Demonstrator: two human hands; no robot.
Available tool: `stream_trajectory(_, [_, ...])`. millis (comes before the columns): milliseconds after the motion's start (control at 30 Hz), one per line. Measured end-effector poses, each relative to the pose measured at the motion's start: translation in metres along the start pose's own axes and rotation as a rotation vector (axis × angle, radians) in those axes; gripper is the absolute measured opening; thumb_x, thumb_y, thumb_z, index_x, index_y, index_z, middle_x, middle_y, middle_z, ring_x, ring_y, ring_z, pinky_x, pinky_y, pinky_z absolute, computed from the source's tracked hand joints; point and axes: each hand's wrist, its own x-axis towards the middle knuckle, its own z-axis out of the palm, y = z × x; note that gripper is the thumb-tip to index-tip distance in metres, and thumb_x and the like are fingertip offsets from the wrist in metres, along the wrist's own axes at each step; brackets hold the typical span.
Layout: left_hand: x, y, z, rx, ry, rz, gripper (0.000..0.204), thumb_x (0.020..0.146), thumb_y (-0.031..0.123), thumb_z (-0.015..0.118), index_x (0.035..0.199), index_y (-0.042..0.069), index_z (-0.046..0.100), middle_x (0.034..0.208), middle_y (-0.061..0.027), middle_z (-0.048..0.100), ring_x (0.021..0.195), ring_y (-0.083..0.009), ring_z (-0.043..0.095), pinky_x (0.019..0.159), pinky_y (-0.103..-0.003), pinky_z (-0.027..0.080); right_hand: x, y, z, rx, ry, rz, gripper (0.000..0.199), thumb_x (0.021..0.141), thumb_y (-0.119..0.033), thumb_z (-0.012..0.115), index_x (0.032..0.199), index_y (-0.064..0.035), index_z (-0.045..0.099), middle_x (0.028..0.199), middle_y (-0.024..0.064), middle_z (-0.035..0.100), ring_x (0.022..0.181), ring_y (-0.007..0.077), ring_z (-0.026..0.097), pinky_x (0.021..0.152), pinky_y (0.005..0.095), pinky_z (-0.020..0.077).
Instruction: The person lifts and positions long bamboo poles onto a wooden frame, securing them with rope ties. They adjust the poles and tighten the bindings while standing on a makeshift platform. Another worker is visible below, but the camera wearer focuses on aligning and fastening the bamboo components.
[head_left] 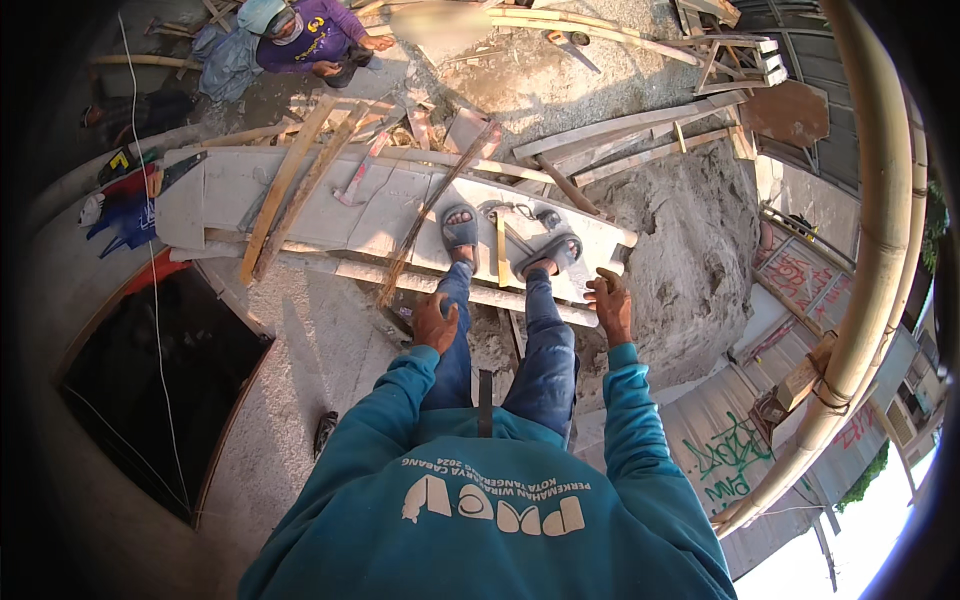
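- The person stands in grey sandals [460,232] on a pale board panel [385,200], both arms down: a standing pause, as I judge it, with nothing in work
- Left hand [437,322] rests curled against the jeans at the thigh; I cannot tell whether its grip encloses anything
- Right hand [610,306] hangs with a loose, half-open grip, empty, just above the panel's right end
- A short wooden strip [500,250] lies between the feet, well below both hands
- Any step calls for care: the panel ends just beside the right foot, with a sand heap [690,250] beyond
- Loose planks [285,185] crowd the left; a dark opening [150,370] gapes lower left; a bamboo pole [880,200] bounds the right
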Motion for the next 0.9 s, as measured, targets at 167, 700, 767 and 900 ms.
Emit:
stream_trajectory(167, [-0.025,-0.012,-0.001,-0.064,0.077,-0.014,0.035,0.088,0.021,0.066,0.116,0.002,0.058,0.123,-0.0188,0.058,0.116,-0.0375,0.054,0.1,-0.047,0.044,0.091,0.174,0.082,-0.504,-0.257,-0.082,0.033,0.087,-0.017,0.061,0.114,0.0011,0.065,0.089,0.0165,0.072,0.078,0.0219,0.07,0.067,0.035,0.0559])
stream_trajectory(700, [-0.007,0.002,-0.026,0.065,0.101,-0.149,0.039,0.082,0.01,0.068,0.118,-0.001,0.06,0.127,-0.0208,0.06,0.118,-0.036,0.057,0.103,-0.043,0.044,0.295,0.312,0.273,-1.076,0.035,-0.442,0.039,0.088,-0.015,0.062,0.123,-0.0022,0.053,0.112,0.0153,0.057,0.106,0.032,0.058,0.086,0.0397,0.0521])
stream_trajectory(767, [-0.004,0.005,-0.025,0.048,0.114,-0.138,0.04,0.081,0.011,0.07,0.118,0.0,0.06,0.127,-0.0208,0.06,0.119,-0.0359,0.057,0.103,-0.043,0.044,0.302,0.326,0.275,-1.132,-0.141,-0.357,0.041,0.086,-0.021,0.063,0.12,0.0012,0.054,0.12,0.0215,0.057,0.103,0.0353,0.059,0.089,0.0438,0.0512])
stream_trajectory(900, [-0.005,0.013,-0.021,0.056,0.164,-0.099,0.038,0.081,0.014,0.071,0.115,0.001,0.061,0.124,-0.0194,0.061,0.117,-0.0357,0.058,0.101,-0.042,0.045,0.272,0.276,0.276,-1.058,-0.282,-0.269,0.031,0.078,-0.02,0.063,0.102,0.0002,0.063,0.11,0.0228,0.064,0.094,0.0373,0.066,0.082,0.0438,0.0555])
